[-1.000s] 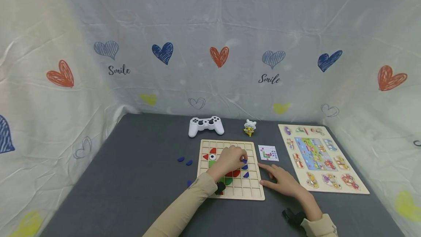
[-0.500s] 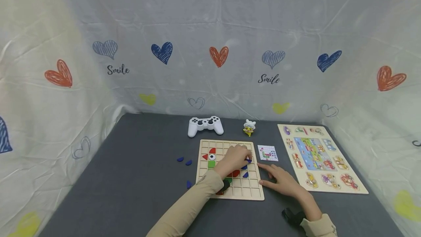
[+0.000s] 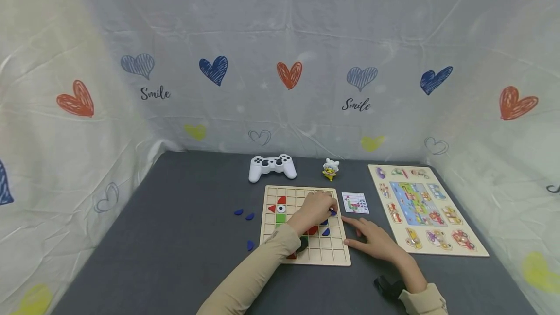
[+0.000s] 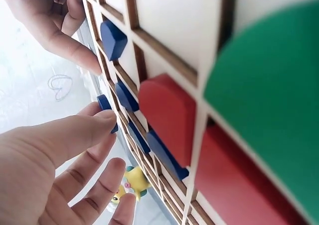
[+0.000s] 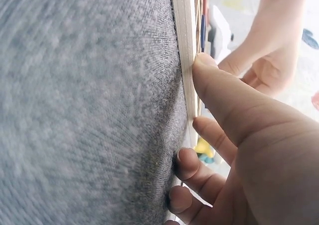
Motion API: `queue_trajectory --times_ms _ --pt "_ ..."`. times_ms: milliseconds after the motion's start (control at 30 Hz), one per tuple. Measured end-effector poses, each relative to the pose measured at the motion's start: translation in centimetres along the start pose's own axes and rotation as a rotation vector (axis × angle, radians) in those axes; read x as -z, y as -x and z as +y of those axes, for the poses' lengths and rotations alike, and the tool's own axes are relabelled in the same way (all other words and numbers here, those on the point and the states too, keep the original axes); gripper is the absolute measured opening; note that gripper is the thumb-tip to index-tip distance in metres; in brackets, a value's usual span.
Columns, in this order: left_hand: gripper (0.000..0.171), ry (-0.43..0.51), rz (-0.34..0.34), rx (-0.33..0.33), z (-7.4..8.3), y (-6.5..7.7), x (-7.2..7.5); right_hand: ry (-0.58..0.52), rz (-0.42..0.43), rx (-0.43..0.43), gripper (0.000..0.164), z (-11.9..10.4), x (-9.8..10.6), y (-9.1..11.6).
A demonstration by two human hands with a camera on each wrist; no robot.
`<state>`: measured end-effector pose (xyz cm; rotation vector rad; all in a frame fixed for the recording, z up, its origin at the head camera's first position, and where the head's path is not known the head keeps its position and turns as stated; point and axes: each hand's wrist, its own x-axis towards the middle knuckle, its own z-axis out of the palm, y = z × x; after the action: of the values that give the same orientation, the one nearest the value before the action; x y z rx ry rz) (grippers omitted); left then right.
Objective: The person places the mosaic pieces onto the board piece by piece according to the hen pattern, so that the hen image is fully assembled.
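My left hand (image 3: 314, 210) is over the far right part of a wooden grid board (image 3: 337, 255). Between thumb and index finger it pinches a small blue piece (image 4: 103, 103), low at the grid; whether the piece touches the board is unclear. Several other blue pieces, a red rounded piece (image 4: 167, 118) and a green rounded piece (image 4: 279, 70) sit in cells near that hand. My right hand (image 3: 375, 241) has its thumb and index fingertip against the board's right edge, the other fingers resting on the dark table. The left forearm hides part of the board.
Loose blue pieces (image 3: 250, 216) lie left of the board. A pattern card (image 3: 355, 203) is at its right, beside a large picture puzzle board (image 3: 442, 242). Behind stand a white game controller (image 3: 272, 167) and a small yellow-and-white figurine (image 3: 330, 169).
My left hand has moved a little to the right over the board, carrying the blue piece toward the right-hand column. The right hand stays at the edge.
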<state>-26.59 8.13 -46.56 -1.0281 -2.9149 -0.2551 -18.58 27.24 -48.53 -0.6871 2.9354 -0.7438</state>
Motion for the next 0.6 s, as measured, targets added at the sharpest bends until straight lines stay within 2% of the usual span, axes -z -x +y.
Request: queue_trajectory --times_ms 133,467,600 --pt "0.018 0.0 0.014 0.004 -0.22 -0.13 0.0 0.006 -0.005 -0.009 0.061 0.14 -0.09 -0.08" --pt "0.012 -0.009 -0.028 0.016 -0.39 0.31 0.08 0.007 0.001 -0.002 0.061 0.16 -0.05 0.01" --pt "0.016 -0.015 -0.049 0.001 -0.35 0.54 0.14 0.006 -0.003 -0.005 0.061 0.25 -0.15 -0.04"
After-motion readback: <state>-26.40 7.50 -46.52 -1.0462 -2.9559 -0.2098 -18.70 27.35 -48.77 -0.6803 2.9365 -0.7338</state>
